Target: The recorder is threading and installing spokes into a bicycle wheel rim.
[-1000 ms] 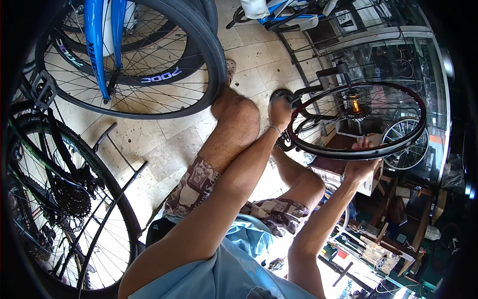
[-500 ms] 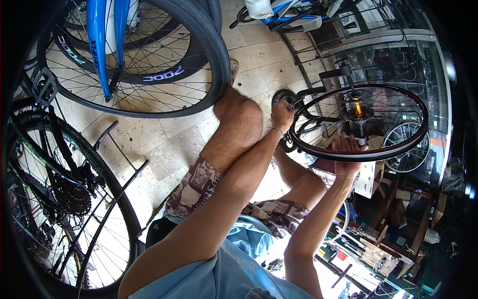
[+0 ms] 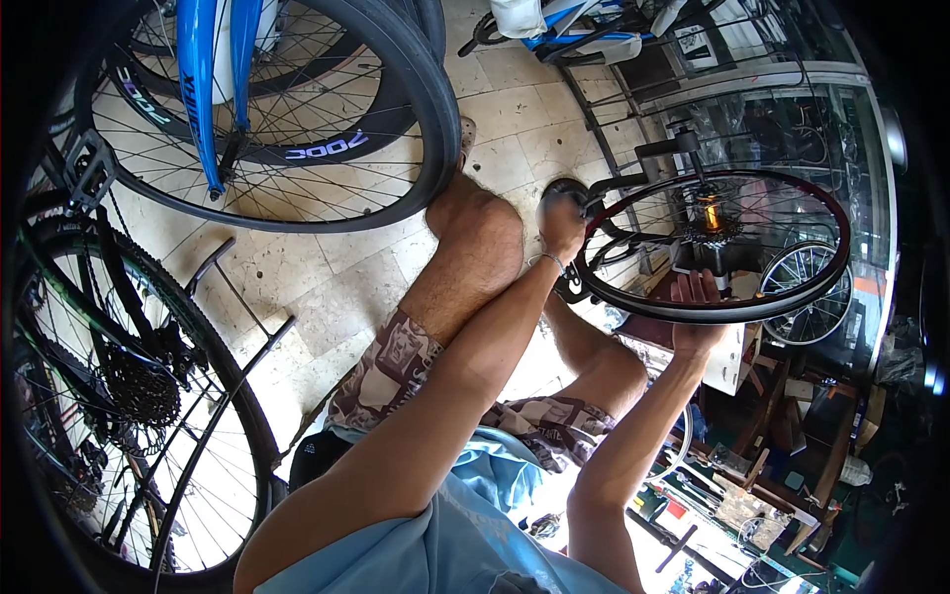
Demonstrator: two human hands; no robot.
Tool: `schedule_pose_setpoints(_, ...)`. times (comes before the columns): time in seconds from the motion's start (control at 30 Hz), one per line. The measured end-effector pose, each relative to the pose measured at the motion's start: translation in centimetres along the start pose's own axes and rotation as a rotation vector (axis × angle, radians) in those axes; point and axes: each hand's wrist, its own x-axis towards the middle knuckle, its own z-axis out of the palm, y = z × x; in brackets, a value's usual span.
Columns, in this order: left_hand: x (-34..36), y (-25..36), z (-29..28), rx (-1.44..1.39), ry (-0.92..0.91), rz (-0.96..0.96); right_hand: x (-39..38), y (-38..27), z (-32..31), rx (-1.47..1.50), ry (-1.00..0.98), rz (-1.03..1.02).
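Note:
A bare bicycle wheel (image 3: 823,294), with a dark red-and-black rim and gold hub (image 3: 712,210), lies nearly flat on a black truing stand (image 3: 653,148). My left hand (image 3: 562,226) is closed at the stand's arm beside the rim's left side; what it grips is blurred and I cannot make it out. My right hand (image 3: 697,312) is at the near edge of the rim, palm against it, with fingers spread and pointing up on the inner side among the spokes.
Blue bicycle fork with wheels (image 3: 198,99) at top left; dark bicycle (image 3: 139,386) and thin metal stand (image 3: 247,307) at left. Blue bicycle (image 3: 554,40) behind; spare wheel (image 3: 797,327) by the glass cabinet (image 3: 841,129); cluttered wooden bench (image 3: 811,475) at lower right. My legs (image 3: 470,247) between.
My right hand has moved left along the rim from its right front, and its fingers have straightened. My left hand has shifted slightly rightward. The wheel sits a little lower and further right.

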Motion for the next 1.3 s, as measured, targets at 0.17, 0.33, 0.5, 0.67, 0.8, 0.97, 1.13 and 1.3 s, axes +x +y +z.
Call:
schedule_pose_setpoints(0.17,0.1,0.5,0.5,-0.014,-0.014,0.025,-1.8,-0.8,4.2,-0.049,0.086,-0.184)
schedule_pose_setpoints(0.33,0.5,-0.3,0.3,-0.031,-0.017,0.049,-0.7,-1.2,2.8,-0.078,-0.206,-0.087)
schedule_pose_setpoints(0.5,0.2,-1.8,-1.4,0.145,0.154,0.091,-1.5,3.1,5.4,0.105,-0.029,-0.235)
schedule_pose_setpoints(0.67,-1.8,-0.2,-0.1,0.224,0.185,-0.072,3.5,9.4,-5.5,0.281,-0.201,-0.077)
schedule_pose_setpoints(0.8,-1.9,-2.9,-2.9,0.286,0.17,-0.122,-2.8,13.9,2.6,0.146,0.144,0.182)
schedule_pose_setpoints(0.97,-2.6,-1.5,-1.7,0.144,0.021,0.069,-2.2,13.5,0.8,0.046,-0.008,0.148)
schedule_pose_setpoints(1.13,-1.1,-1.8,-0.3,-0.324,-0.57,-0.039,0.5,15.9,-1.9,-0.054,-0.003,0.155)
schedule_pose_setpoints(1.3,0.2,-1.3,-0.9,-0.351,-0.917,-0.025,0.9,17.9,-2.1,0.067,-0.004,0.229)
